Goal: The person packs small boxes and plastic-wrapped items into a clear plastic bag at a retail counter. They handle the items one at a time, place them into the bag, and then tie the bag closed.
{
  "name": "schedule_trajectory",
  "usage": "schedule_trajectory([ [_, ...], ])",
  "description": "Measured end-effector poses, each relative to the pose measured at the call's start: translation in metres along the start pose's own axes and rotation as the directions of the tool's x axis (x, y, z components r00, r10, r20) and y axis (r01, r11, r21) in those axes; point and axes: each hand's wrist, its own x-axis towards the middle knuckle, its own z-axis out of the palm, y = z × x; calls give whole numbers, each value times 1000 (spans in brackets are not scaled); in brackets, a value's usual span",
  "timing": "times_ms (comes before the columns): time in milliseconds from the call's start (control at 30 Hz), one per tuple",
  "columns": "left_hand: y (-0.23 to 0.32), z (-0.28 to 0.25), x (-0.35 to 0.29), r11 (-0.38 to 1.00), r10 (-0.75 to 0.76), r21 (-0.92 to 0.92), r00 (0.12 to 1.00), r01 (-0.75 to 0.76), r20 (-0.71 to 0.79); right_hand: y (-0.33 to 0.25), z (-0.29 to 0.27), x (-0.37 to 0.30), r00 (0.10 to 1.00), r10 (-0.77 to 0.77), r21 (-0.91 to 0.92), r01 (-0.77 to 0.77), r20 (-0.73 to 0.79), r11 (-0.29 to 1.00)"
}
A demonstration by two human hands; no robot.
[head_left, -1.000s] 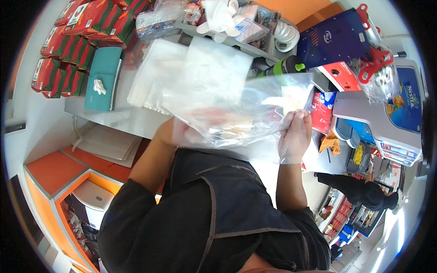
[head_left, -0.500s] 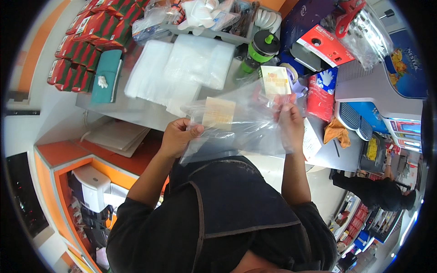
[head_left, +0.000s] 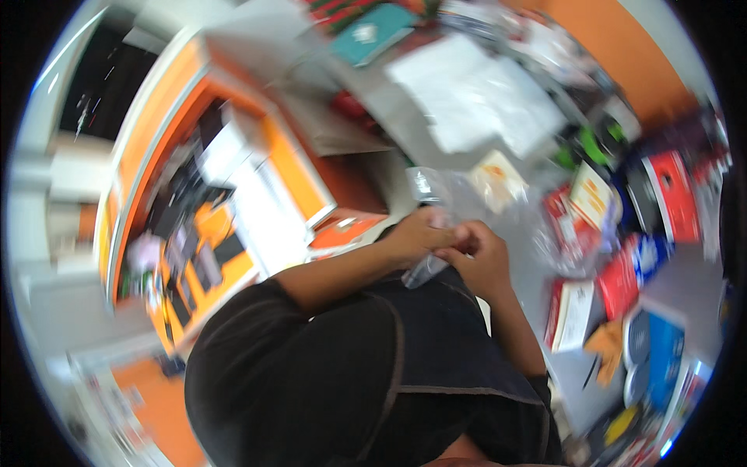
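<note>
Somewhat blurred, the left hand and right hand clench their fingers on a clear bag, partly hiding it.

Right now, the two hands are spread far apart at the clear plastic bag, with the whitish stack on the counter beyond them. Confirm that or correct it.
Not quite: the hands are not far apart. The head view shows the left hand and right hand close together at the clear plastic bag, with the whitish stack on the counter beyond them.
</note>
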Motion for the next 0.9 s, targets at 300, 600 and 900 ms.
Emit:
schedule_trajectory([
  [300, -26, -47, -110, 979, 145, 172, 965, -108, -220, -1, 57, -10, 971, -126, -66, 142, 201, 988],
  [600, -12, -115, -182, 919, 204, 383, 944, -93, -260, 2, 155, -9, 943, -60, -111, 101, 328, 989],
  [900, -43, -283, -305, 936, 260, 285, 951, -207, -165, -48, 356, -22, 951, -38, -342, 147, 306, 928],
])
